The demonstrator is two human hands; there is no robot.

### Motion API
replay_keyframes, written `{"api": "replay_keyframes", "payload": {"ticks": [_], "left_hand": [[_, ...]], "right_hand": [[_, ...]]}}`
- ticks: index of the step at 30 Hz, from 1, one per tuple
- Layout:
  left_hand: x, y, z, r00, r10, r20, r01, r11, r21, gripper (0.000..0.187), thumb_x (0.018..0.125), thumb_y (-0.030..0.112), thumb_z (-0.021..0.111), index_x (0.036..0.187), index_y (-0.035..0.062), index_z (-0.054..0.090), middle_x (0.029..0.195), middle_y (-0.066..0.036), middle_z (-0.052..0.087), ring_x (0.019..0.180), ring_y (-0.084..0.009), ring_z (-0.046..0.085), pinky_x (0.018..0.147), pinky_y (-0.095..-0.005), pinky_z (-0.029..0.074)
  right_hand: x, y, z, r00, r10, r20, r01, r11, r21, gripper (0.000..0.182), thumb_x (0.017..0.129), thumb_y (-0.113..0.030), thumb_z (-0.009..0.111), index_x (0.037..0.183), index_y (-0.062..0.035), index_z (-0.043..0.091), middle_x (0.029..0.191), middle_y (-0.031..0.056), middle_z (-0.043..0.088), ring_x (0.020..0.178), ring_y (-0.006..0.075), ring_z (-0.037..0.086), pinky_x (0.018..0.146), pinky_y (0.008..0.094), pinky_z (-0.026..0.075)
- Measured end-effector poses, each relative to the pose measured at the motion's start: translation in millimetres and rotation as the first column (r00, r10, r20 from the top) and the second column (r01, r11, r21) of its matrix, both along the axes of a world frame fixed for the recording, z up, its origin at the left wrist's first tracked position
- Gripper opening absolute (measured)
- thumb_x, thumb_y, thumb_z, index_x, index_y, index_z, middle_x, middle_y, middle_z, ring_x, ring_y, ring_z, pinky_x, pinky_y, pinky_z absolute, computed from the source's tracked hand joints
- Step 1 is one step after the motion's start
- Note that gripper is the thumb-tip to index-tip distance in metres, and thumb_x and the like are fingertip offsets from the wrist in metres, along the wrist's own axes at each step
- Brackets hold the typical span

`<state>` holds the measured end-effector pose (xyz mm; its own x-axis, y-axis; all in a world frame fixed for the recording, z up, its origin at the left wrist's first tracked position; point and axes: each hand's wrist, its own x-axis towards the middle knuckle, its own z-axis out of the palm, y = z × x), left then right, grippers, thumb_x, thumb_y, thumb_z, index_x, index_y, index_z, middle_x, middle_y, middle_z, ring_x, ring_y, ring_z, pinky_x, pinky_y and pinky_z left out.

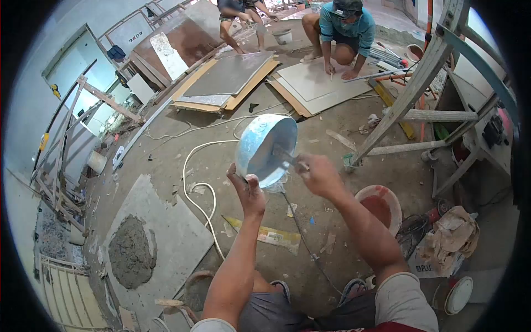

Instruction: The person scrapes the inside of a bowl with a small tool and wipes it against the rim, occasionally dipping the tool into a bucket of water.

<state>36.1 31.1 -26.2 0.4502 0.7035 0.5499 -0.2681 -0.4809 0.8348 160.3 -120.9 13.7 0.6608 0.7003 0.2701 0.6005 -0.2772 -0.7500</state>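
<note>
Your right hand (322, 176) has its fingers closed round a tool (284, 156), its blade inside the bowl (250, 141). Your left hand (248, 192) has thumb and fingers spread against the bowl's near underside. The bowl is raised mid-scene, tilted, mouth to the right. Near left, mortar (131, 253) lies on a board (178, 221); near right stands a tub (392, 198). Far right, a person (349, 34) crouches at a panel (310, 83).
</note>
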Motion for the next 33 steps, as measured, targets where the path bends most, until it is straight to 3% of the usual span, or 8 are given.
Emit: {"api": "replay_keyframes", "payload": {"ticks": [11, 14, 17, 20, 25, 29, 31, 33], "left_hand": [[-1.4, -2.7, 3.2, 1.0, -0.013, 0.01, 0.013, 1.0, 0.012, 0.076, 0.095, 0.063, 0.043, 0.136, 0.0018, 0.026, 0.126, -0.014, 0.035, 0.117, -0.0234, 0.038, 0.103, -0.0367, 0.031], [-1.4, 0.2, 2.8, 0.997, 0.078, 0.016, -0.078, 0.997, 0.016, 0.077, 0.094, 0.064, 0.043, 0.136, 0.002, 0.026, 0.124, -0.014, 0.035, 0.117, -0.0239, 0.039, 0.103, -0.0385, 0.031], [-7.8, -0.9, 9.6, 0.998, 0.064, -0.026, -0.063, 0.997, 0.036, 0.078, 0.093, 0.067, 0.042, 0.135, 0.0021, 0.027, 0.123, -0.014, 0.036, 0.117, -0.0247, 0.039, 0.103, -0.0403, 0.031], [-6.9, -3.7, 10.7, 0.994, 0.101, -0.033, -0.096, 0.988, 0.122, 0.08, 0.092, 0.07, 0.039, 0.134, 0.0034, 0.028, 0.124, -0.015, 0.036, 0.117, -0.0254, 0.04, 0.104, -0.0411, 0.031], [-5.3, 3.3, 0.8, 0.993, 0.101, -0.065, -0.093, 0.989, 0.112, 0.082, 0.093, 0.07, 0.033, 0.138, 0.0021, 0.025, 0.128, -0.015, 0.033, 0.121, -0.0263, 0.039, 0.105, -0.0391, 0.031], [-7.8, 2.0, 9.5, 0.995, 0.085, -0.058, -0.078, 0.989, 0.128, 0.084, 0.092, 0.071, 0.033, 0.139, 0.0023, 0.023, 0.127, -0.015, 0.033, 0.121, -0.0266, 0.039, 0.105, -0.0402, 0.031], [-6.7, -3.2, 12.3, 0.996, 0.075, -0.037, -0.071, 0.991, 0.111, 0.084, 0.09, 0.073, 0.036, 0.136, 0.0029, 0.025, 0.125, -0.015, 0.035, 0.12, -0.0259, 0.039, 0.104, -0.0411, 0.032], [-4.3, -4.4, 10.1, 0.998, 0.057, -0.02, -0.055, 0.994, 0.097, 0.085, 0.088, 0.074, 0.039, 0.134, 0.0035, 0.026, 0.123, -0.014, 0.036, 0.118, -0.0253, 0.04, 0.103, -0.0421, 0.033]], "right_hand": [[1.3, 1.9, -13.0, 0.998, 0.066, -0.01, -0.063, 0.985, 0.159, 0.02, 0.086, -0.016, 0.063, 0.101, -0.0035, 0.068, 0.092, 0.0218, 0.068, 0.09, 0.0409, 0.064, 0.079, 0.0477, 0.05], [-4.3, 4.6, -9.9, 0.978, 0.162, -0.132, -0.162, 0.987, 0.015, 0.02, 0.086, -0.016, 0.063, 0.1, -0.0024, 0.068, 0.092, 0.0217, 0.068, 0.089, 0.0407, 0.065, 0.077, 0.0466, 0.05], [7.3, 3.8, -13.7, 0.994, 0.103, -0.033, -0.093, 0.971, 0.221, 0.021, 0.088, -0.018, 0.063, 0.101, -0.0026, 0.068, 0.092, 0.0225, 0.068, 0.087, 0.0416, 0.065, 0.075, 0.0461, 0.051], [5.3, 0.7, -6.0, 0.998, -0.029, -0.05, 0.029, 1.0, -0.001, 0.024, 0.088, -0.018, 0.063, 0.104, -0.0002, 0.067, 0.09, 0.0228, 0.069, 0.082, 0.0396, 0.067, 0.072, 0.0449, 0.051], [-13.8, 2.8, 4.8, 0.737, 0.189, -0.649, -0.214, 0.976, 0.041, 0.028, 0.089, -0.017, 0.063, 0.107, 0.005, 0.066, 0.083, 0.0188, 0.071, 0.073, 0.0284, 0.068, 0.068, 0.0415, 0.052], [1.2, 7.2, -14.1, 0.835, 0.167, -0.524, -0.107, 0.984, 0.142, 0.027, 0.09, -0.018, 0.063, 0.106, 0.0035, 0.067, 0.077, 0.0149, 0.069, 0.063, 0.0212, 0.066, 0.057, 0.0368, 0.052], [-2.5, 13.1, -20.4, 0.975, 0.035, -0.22, 0.015, 0.976, 0.218, 0.026, 0.09, -0.017, 0.063, 0.106, 0.0028, 0.067, 0.074, 0.0121, 0.067, 0.057, 0.0151, 0.062, 0.05, 0.0324, 0.05], [-17.2, 7.9, -6.1, 0.893, 0.136, -0.43, -0.092, 0.988, 0.121, 0.026, 0.09, -0.018, 0.063, 0.106, 0.0025, 0.067, 0.077, 0.0139, 0.068, 0.061, 0.019, 0.064, 0.055, 0.0344, 0.052]]}}
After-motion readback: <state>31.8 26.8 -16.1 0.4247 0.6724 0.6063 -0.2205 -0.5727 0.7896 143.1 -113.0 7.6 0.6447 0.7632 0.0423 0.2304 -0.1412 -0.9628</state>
